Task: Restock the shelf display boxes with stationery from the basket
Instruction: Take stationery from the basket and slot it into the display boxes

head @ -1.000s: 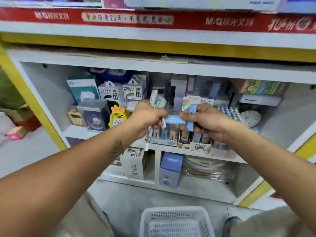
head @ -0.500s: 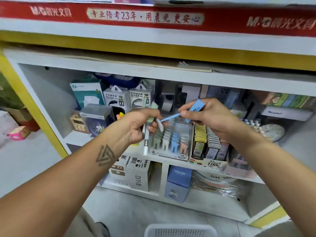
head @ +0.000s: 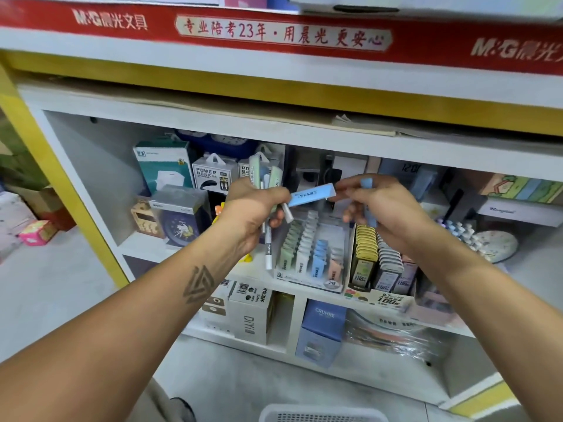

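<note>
Left hand (head: 254, 208): a bundle of slim packs (head: 264, 178) and a white pen (head: 268, 246) are gripped in front of the shelf (head: 146, 245).
Right hand (head: 384, 205): a blue pack (head: 369, 213) is held in curled fingers.
Blue case (head: 310, 194): held level between both hands.
Display box (head: 310, 254): rows of green, white, blue and peach packs are seen below the hands.
Basket (head: 320, 414): its white rim is seen at the bottom edge.

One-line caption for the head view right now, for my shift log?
Left hand grips a bundle of lead cases; right hand holds blue cases above the 2B display box.
</note>
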A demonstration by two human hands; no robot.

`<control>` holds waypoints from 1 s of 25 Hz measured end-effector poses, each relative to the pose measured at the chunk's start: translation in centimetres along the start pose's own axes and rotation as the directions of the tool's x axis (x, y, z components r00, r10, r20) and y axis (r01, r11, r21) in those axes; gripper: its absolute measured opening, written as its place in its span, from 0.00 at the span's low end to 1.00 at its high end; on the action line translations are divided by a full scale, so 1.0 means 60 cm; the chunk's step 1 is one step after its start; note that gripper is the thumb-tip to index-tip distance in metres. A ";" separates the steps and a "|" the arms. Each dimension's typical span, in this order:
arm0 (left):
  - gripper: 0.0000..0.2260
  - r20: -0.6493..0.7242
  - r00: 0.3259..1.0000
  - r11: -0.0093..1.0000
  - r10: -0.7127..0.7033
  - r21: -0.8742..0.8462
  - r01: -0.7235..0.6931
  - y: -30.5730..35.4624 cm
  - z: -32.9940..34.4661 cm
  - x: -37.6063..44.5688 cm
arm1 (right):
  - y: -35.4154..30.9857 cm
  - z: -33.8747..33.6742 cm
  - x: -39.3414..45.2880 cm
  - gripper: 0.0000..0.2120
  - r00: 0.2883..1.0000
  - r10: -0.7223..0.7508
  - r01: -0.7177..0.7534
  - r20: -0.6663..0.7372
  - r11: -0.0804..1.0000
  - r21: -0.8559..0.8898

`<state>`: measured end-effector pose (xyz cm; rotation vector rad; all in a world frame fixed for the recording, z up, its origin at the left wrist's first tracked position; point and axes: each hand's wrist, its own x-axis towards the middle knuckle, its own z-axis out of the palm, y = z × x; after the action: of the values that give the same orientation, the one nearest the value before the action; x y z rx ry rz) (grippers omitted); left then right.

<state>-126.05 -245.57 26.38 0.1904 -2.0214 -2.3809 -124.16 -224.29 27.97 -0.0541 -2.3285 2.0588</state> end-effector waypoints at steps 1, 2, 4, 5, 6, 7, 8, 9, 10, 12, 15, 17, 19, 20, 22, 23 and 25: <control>0.19 0.003 1.000 1.000 0.002 0.010 -0.002 -0.002 0.002 -0.002 | 0.000 0.004 -0.002 0.08 1.000 0.004 -0.004 0.026 1.000 -0.001; 0.17 0.011 1.000 1.000 -0.001 0.024 0.001 -0.004 0.005 -0.004 | 0.000 0.007 -0.004 0.07 0.999 -0.004 0.004 0.048 1.000 -0.017; 0.12 0.024 0.999 0.997 -0.024 0.068 0.023 -0.009 0.011 -0.007 | -0.002 0.011 -0.004 0.04 0.997 -0.057 0.061 0.042 0.994 -0.088; 0.11 0.013 0.999 0.995 -0.041 0.096 0.040 -0.011 0.012 -0.007 | -0.002 0.010 -0.002 0.02 0.995 -0.101 0.101 0.014 0.982 -0.158; 0.09 -0.006 0.998 0.992 -0.059 0.115 0.059 -0.011 0.012 -0.006 | -0.002 0.007 0.003 0.03 0.987 -0.158 0.145 -0.025 0.950 -0.275; 0.08 -0.024 0.997 0.990 -0.075 0.120 0.077 -0.010 0.009 -0.004 | -0.001 0.002 0.007 0.04 0.973 -0.228 0.185 -0.043 0.871 -0.455; 0.09 -0.031 0.996 0.990 -0.089 0.108 0.092 -0.009 0.005 -0.002 | 0.000 -0.001 0.010 0.04 0.956 -0.294 0.216 -0.010 0.725 -0.654; 0.12 -0.026 0.994 0.991 -0.107 0.084 0.109 -0.009 0.000 0.000 | 0.003 0.000 0.011 0.04 0.944 -0.324 0.235 0.059 0.539 -0.809; 0.14 -0.012 0.992 0.990 -0.129 0.056 0.130 -0.009 -0.002 0.001 | 0.010 0.003 0.012 0.05 0.938 -0.323 0.249 0.127 0.373 -0.894; 0.18 0.024 0.986 0.986 -0.164 0.009 0.164 -0.012 -0.003 0.001 | 0.027 0.015 0.019 0.04 0.929 -0.301 0.281 0.217 0.188 -0.941; 0.16 0.053 0.983 0.985 -0.174 -0.002 0.174 -0.014 0.003 0.000 | 0.046 0.037 0.033 0.06 0.927 -0.269 0.290 0.260 0.077 -0.954; 0.13 0.063 0.982 0.984 -0.176 -0.002 0.176 -0.013 0.005 0.002 | 0.054 0.046 0.042 0.05 0.939 -0.237 0.276 0.249 0.086 -0.957; 0.11 0.071 0.982 0.984 -0.178 0.000 0.178 -0.012 0.004 0.002 | 0.063 0.051 0.046 0.05 0.943 -0.228 0.265 0.241 0.083 -0.961; 0.11 0.074 0.981 0.984 -0.180 0.000 0.181 -0.012 0.003 0.003 | 0.068 0.054 0.048 0.05 0.944 -0.225 0.267 0.243 0.082 -0.960; 0.10 0.077 0.980 0.982 -0.186 -0.004 0.187 -0.011 -0.001 0.004 | 0.072 0.056 0.053 0.06 0.945 -0.212 0.273 0.248 0.100 -0.957; 0.10 0.077 0.979 0.982 -0.189 -0.010 0.190 -0.011 -0.003 0.005 | 0.073 0.055 0.056 0.07 0.948 -0.202 0.272 0.244 0.121 -0.955; 0.12 0.077 0.979 0.981 -0.190 -0.018 0.192 -0.012 -0.006 0.006 | 0.073 0.054 0.059 0.09 0.957 -0.184 0.258 0.225 0.177 -0.950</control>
<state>-126.31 -245.83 25.60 0.3134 -2.0928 -2.5614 -127.82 -226.80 23.20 0.3114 -2.9729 0.1127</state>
